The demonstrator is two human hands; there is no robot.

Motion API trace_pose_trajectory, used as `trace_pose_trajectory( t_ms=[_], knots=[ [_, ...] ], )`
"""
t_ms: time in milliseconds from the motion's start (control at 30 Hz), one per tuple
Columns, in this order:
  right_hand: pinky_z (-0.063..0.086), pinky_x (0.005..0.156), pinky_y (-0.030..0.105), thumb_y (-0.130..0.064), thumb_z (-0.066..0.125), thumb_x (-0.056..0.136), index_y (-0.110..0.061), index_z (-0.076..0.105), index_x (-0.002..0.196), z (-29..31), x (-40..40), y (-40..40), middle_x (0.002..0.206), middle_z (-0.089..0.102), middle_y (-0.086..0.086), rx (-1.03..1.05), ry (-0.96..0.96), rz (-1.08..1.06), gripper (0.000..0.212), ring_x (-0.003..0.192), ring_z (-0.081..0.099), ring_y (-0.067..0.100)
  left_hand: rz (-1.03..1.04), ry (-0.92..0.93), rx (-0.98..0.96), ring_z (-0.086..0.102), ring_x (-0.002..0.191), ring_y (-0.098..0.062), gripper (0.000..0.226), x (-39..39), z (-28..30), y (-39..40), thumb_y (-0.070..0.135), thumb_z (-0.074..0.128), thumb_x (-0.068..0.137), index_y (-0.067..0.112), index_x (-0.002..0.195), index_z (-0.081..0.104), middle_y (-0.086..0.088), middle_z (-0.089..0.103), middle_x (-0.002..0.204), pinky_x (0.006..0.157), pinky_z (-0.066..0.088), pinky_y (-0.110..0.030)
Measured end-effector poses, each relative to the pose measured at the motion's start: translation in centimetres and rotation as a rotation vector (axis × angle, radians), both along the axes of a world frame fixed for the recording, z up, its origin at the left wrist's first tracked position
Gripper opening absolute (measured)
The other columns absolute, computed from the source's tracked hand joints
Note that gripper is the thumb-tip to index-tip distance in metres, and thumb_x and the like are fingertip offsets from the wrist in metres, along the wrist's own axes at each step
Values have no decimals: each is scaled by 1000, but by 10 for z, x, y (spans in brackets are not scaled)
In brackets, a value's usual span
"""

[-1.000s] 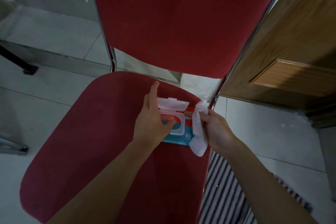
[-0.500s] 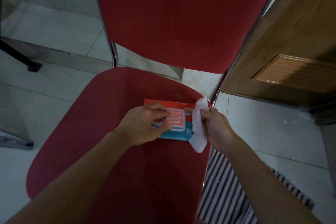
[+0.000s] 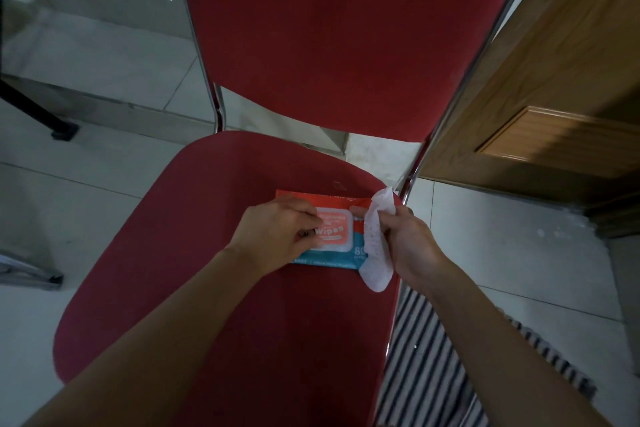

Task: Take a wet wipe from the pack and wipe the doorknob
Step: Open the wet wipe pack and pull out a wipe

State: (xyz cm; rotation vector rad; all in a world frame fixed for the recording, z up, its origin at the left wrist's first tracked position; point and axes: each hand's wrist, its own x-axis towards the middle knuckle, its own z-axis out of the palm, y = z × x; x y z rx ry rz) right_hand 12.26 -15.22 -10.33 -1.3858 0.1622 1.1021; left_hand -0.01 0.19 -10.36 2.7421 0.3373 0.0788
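Wipes pack (image 3: 346,255) flat on the red chair seat (image 3: 207,253), my left hand (image 3: 277,232) pressing bent fingertips on its lowered lid (image 3: 334,230), my right hand (image 3: 412,239) pinching a wet wipe (image 3: 377,243) beside its right end.

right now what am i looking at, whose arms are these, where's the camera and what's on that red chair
There is no machine: these are a person's two bare arms. The one picture comes from a wide-angle camera on the person's head, looking forward and down. A wipe pack lies flat on a red chair seat, its lid closed. The left hand rests bent fingers on that lid. The right hand pinches a white wet wipe, which hangs by the pack's right end. A wooden door stands at the right; no doorknob is in view.
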Motion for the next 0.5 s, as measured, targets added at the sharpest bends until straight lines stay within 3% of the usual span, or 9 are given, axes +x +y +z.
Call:
trace_pose_trajectory(
  t_ms=[133, 233, 367, 400, 500],
  knots=[
    [54, 80, 36, -4, 39, 93, -2, 54, 111, 11, -1, -3, 101, 68, 13, 29, 4, -2, 24, 91, 66, 25, 92, 137, -58, 55, 109, -10, 28, 4, 7, -8, 31, 63, 80, 29, 108, 66, 13, 62, 116, 82, 49, -30],
    [54, 74, 33, -1, 42, 91, -5, 56, 95, 32, -2, -7, 96, 63, 17, 71, -23, -9, 15, 88, 64, 26, 192, 210, -247, 62, 95, -15, 19, 15, 29, -14, 26, 62, 81, 22, 98, 69, 2, 68, 105, 79, 51, -31],
    [53, 69, 36, -2, 44, 91, -5, 55, 94, 90, 1, -20, 91, 63, 17, 123, -80, -22, 12, 80, 64, 27, 399, 81, -1099, 61, 73, -5, 25, 40, 100, -37, 28, 52, 90, 10, 98, 67, -5, 70, 92, 61, 49, -17],
    [54, 67, 35, 0, 44, 91, -6, 57, 91, 107, 2, -24, 87, 65, 16, 145, -114, -13, 14, 75, 66, 25, 339, 82, -1202, 61, 73, -5, 24, 44, 119, -43, 30, 52, 89, 10, 95, 66, -3, 68, 87, 62, 49, -18],
    [53, 73, 36, 2, 50, 88, -4, 58, 97, 185, 12, -46, 89, 62, 21, 164, -265, 26, 14, 80, 63, 26, 56, 83, -1154, 60, 78, -10, 17, 61, 189, -55, 26, 65, 81, 12, 89, 68, -4, 67, 84, 72, 47, -28]
  ],
)
